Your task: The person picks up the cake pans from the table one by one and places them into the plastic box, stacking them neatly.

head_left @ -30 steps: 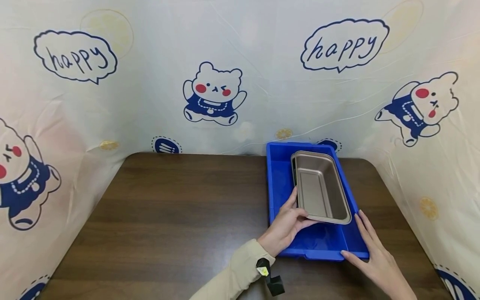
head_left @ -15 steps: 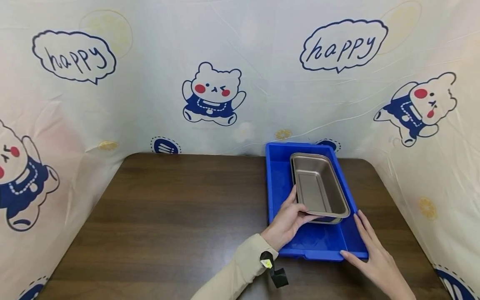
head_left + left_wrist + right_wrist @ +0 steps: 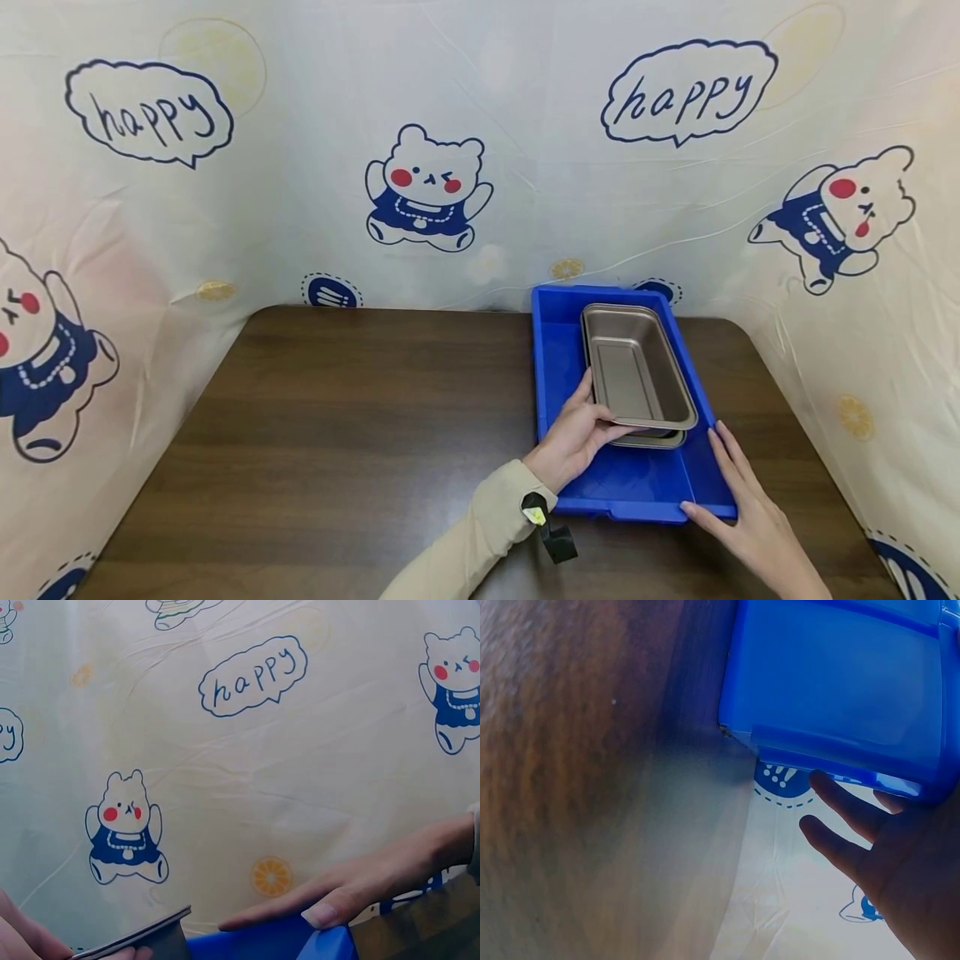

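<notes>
A metal loaf pan is tilted up at its near end, above a second pan whose rim shows just below it inside the blue tray. My left hand grips the upper pan at its near left corner, thumb over the rim and fingers underneath. In the left wrist view only a corner of the pan and some fingertips appear. Around the tray's near right corner lies my right hand, with fingers extended along the side wall and thumb on the front edge. The right wrist view shows those straight fingers beside the tray.
A brown wooden table carries the tray on its right side. Behind and at both sides hangs a pale cloth printed with bears. A black wrist strap with a small block sits on my left sleeve.
My left hand has moved slightly away from me and lifted the upper pan's near end, so the lower pan's rim now shows. My right hand stays at the tray's corner.
</notes>
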Action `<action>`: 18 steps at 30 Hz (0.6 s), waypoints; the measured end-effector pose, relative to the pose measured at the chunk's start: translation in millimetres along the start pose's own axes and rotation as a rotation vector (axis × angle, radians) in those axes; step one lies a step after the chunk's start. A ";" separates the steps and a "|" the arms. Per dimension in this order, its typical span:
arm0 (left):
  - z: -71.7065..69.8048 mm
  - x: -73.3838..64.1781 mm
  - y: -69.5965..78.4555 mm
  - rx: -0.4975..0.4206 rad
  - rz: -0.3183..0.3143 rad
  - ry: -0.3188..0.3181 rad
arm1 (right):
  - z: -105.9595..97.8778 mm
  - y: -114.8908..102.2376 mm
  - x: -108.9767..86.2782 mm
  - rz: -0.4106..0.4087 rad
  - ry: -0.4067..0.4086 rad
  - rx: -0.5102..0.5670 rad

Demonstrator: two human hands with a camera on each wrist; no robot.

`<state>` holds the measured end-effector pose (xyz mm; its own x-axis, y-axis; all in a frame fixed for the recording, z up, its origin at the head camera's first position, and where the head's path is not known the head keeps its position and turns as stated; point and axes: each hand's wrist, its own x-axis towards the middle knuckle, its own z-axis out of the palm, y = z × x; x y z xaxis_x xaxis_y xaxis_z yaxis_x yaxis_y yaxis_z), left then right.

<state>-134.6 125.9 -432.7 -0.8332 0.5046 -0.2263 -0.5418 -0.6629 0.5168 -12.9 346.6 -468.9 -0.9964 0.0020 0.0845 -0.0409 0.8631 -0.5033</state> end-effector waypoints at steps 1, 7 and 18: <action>0.1 0.5 -0.4 0.004 0.001 0.005 | 0.2 0.4 0.1 -0.002 0.002 0.002; 0.3 0.8 -2.9 0.055 0.009 0.037 | -0.7 -0.3 0.3 -0.003 0.004 0.006; -2.1 -3.0 1.3 0.143 -0.009 0.044 | -0.7 1.7 -0.1 -0.006 0.009 0.011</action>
<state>-133.1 122.4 -433.1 -0.8344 0.4830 -0.2655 -0.5302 -0.5715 0.6264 -12.8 348.4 -469.2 -0.9955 0.0010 0.0950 -0.0480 0.8576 -0.5121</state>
